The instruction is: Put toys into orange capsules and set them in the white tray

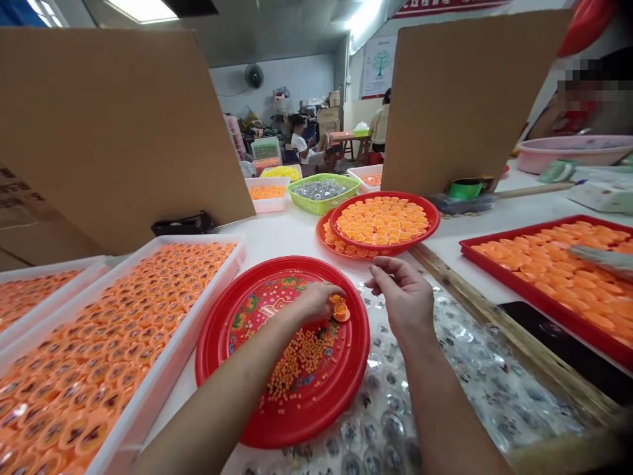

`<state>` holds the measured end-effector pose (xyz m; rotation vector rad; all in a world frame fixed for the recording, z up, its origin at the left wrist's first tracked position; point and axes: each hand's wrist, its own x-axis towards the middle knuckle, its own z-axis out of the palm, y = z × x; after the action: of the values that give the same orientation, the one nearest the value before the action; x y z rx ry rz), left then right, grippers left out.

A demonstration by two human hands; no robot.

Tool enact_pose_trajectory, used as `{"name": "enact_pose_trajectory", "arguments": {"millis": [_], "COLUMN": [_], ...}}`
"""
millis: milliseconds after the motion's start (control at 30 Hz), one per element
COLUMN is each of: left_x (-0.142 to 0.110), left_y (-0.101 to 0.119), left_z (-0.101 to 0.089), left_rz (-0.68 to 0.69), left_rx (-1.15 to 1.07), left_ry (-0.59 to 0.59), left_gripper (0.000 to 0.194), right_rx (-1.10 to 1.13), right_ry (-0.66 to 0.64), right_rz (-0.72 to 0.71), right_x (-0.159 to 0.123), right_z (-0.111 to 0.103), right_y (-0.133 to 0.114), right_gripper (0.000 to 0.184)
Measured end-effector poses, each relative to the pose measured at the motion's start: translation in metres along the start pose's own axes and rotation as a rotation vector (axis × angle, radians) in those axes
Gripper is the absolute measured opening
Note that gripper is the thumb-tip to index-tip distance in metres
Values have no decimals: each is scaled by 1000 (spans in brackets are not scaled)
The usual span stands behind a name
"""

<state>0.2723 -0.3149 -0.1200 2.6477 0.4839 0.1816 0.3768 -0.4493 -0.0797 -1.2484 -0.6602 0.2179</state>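
My left hand (316,302) rests over a round red plate (217,349) with a floral pattern, its fingertips against two small orange discs (340,311). A scattered heap of tiny orange beads (299,359) lies on the plate just below that hand. My right hand (403,297) hangs above the plate's far rim, thumb and forefinger pinched together. I cannot tell whether anything small sits in that pinch. Under my right forearm lies a sheet of clear bubble-like plastic (390,409) with round blisters.
White trays of orange discs (123,330) fill the left side. Ahead stands a stacked pair of red plates with orange discs (383,221). A red tray (539,284) lies right, beyond a wooden strip (494,336). Cardboard screens stand on both sides. A co-worker (304,142) sits far back.
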Motion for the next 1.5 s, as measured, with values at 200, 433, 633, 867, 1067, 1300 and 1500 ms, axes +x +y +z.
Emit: {"name": "enact_pose_trajectory", "arguments": {"millis": [200, 433, 633, 867, 1067, 1300, 1500], "left_x": [-33, -93, -119, -138, -155, -162, -160], "left_y": [-8, -8, 0, -8, -5, -2, -14], "left_z": [-7, -27, -38, -36, -32, -34, -19], "left_rz": [-56, -205, -296, -389, -423, -444, -502], "left_rx": [40, 74, -30, -82, -157, -362, -884], "left_ry": [16, 163, 226, 298, 331, 455, 397], "left_gripper": [35, 25, 28, 28, 32, 28, 33], "right_rx": [-447, -925, -1166, -1315, -1418, -1435, -1449], "right_ry": [-114, -506, -863, -915, -857, -864, -787], "right_rz": [-90, -141, -184, -182, -209, -250, -254], "right_x": [6, 3, -5, -7, -10, -11, -11], "right_z": [-14, -61, -75, -70, -68, -67, -68], "right_y": [1, 20, 34, 44, 49, 53, 59], "right_gripper": [28, 24, 48, 30, 26, 23, 28]}}
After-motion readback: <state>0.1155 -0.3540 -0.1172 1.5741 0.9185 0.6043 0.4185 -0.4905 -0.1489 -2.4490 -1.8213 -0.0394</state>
